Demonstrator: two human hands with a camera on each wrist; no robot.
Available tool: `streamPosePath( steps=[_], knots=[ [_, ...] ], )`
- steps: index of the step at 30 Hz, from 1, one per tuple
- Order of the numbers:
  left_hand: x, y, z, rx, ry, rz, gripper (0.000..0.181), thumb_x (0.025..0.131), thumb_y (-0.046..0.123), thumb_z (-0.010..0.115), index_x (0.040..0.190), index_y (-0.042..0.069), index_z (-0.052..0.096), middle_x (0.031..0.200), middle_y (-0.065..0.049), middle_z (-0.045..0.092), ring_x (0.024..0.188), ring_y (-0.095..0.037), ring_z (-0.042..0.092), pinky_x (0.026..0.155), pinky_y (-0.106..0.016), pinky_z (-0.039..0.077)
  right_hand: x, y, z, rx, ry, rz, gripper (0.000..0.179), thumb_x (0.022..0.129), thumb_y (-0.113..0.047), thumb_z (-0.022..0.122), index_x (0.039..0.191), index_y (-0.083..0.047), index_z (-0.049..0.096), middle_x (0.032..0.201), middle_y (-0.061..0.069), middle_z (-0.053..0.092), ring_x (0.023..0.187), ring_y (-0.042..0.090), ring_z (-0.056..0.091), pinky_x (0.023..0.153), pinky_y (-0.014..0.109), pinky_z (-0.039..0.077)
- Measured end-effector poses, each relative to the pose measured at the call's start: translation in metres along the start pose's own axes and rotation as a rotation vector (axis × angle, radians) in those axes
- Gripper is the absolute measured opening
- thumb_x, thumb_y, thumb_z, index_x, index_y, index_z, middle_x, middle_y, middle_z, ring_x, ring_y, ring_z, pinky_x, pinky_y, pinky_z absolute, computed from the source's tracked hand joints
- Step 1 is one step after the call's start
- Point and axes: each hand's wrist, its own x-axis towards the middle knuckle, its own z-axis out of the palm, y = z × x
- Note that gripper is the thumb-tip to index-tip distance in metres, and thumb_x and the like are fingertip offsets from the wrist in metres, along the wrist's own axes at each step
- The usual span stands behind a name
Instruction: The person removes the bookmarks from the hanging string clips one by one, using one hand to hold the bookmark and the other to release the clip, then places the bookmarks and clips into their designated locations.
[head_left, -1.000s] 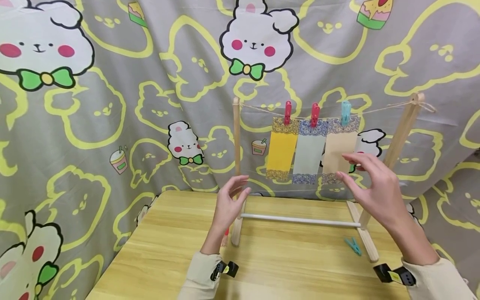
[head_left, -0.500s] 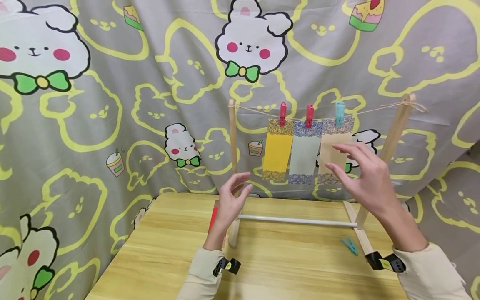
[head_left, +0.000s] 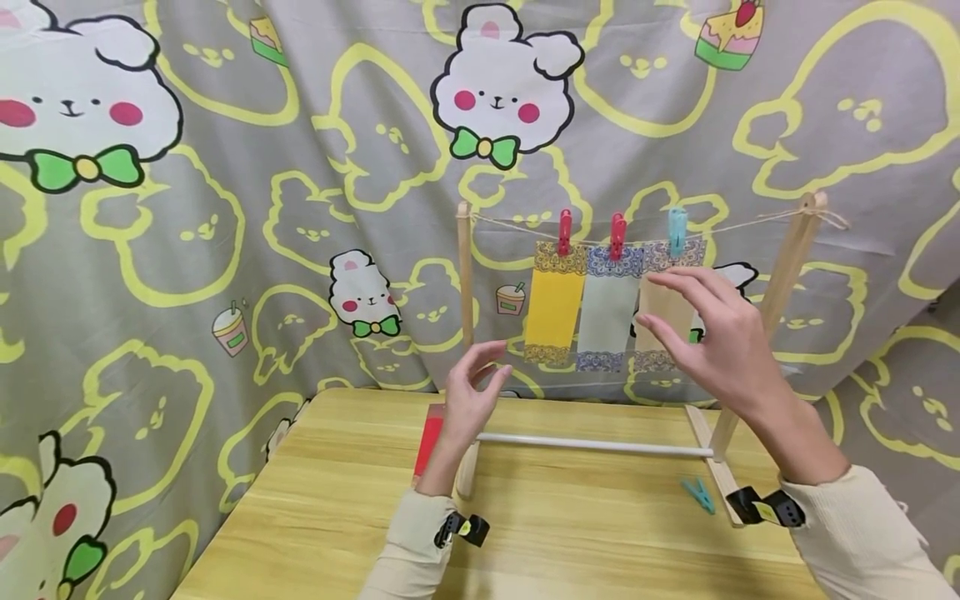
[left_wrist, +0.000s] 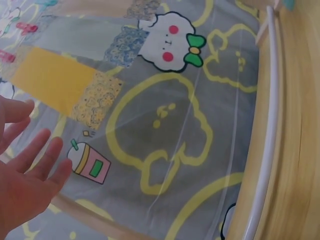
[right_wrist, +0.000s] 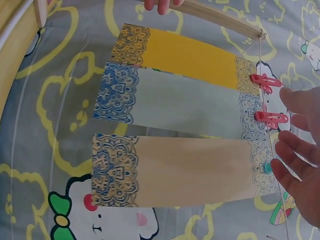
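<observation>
Three cards with lace-patterned ends hang from a string (head_left: 750,223): a yellow card (head_left: 553,308), a pale grey-green card (head_left: 603,312) and a peach card (right_wrist: 192,170). Red clothespins (head_left: 565,233) clip the first two, and a light blue clothespin (head_left: 677,233) clips the peach one. My right hand (head_left: 727,346) is in front of the peach card, thumb and fingers apart with nothing between them. My left hand (head_left: 470,396), also holding nothing, hovers by the left post (head_left: 465,275), fingers gently bent.
A white rod (head_left: 592,446) joins the stand's feet, below the cards. On the wooden table (head_left: 570,550) lie a loose teal clothespin (head_left: 699,495), near the right foot, and a red card (head_left: 429,442) beside my left forearm. A patterned curtain (head_left: 405,192) hangs behind.
My right hand has drifted left and slightly up, across the peach card. The left hand has shifted slightly right relative to the stand, and more of the red card shows. The head view has turned slightly.
</observation>
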Motion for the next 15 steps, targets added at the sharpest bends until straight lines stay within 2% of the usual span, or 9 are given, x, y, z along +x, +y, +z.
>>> streamPosePath(
  steps=[6, 13, 15],
  knots=[
    [0.003, 0.000, 0.005, -0.009, -0.016, -0.010, 0.033, 0.093, -0.008, 0.068, 0.126, -0.010, 0.062, 0.128, -0.028, 0.064, 0.121, -0.047, 0.059, 0.104, -0.060, 0.046, 0.013, -0.003, 0.001, -0.010, -0.006, -0.028, 0.054, 0.074, -0.003, 0.090, 0.125, -0.002, 0.070, 0.122, 0.016, 0.067, 0.118, 0.036, 0.060, 0.106, 0.041, 0.047],
    [0.009, -0.036, 0.009, -0.005, -0.024, 0.016, 0.035, 0.094, 0.001, 0.072, 0.128, -0.001, 0.065, 0.129, -0.021, 0.066, 0.122, -0.035, 0.061, 0.104, -0.051, 0.049, 0.028, -0.002, 0.001, -0.002, -0.025, -0.075, 0.056, 0.074, -0.001, 0.090, 0.125, -0.002, 0.070, 0.125, 0.017, 0.066, 0.120, 0.038, 0.058, 0.108, 0.047, 0.046],
    [0.009, -0.037, 0.009, -0.006, -0.028, 0.020, 0.035, 0.094, 0.001, 0.073, 0.129, -0.001, 0.065, 0.129, -0.021, 0.066, 0.122, -0.034, 0.061, 0.104, -0.052, 0.049, 0.032, -0.002, 0.001, -0.007, -0.031, -0.087, 0.056, 0.074, -0.001, 0.090, 0.126, -0.002, 0.070, 0.126, 0.017, 0.066, 0.120, 0.038, 0.058, 0.107, 0.048, 0.046]
  ],
)
